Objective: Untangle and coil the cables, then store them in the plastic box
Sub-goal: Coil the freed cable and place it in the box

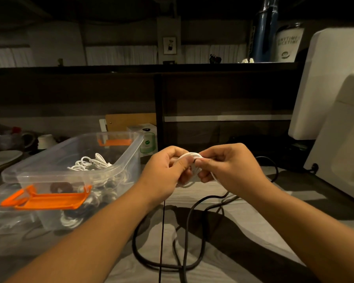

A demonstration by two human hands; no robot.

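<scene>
Nearest, the black cable (184, 242) sprawls loose. Above it, left hand (164, 172) and right hand (231, 168) both pinch the small white cable coil (189, 155); its tail seems to trail right. The plastic box (39, 174) sits open leftward, nearer the left hand.

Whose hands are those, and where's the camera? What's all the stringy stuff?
The camera sits on a person's head and looks down, so you see their own two arms. The left hand and the right hand pinch a white cable wound into small loops. Below them, a loose black cable lies on the table. On the left stands a clear plastic box with orange clips. More white cables lie inside it.
</scene>
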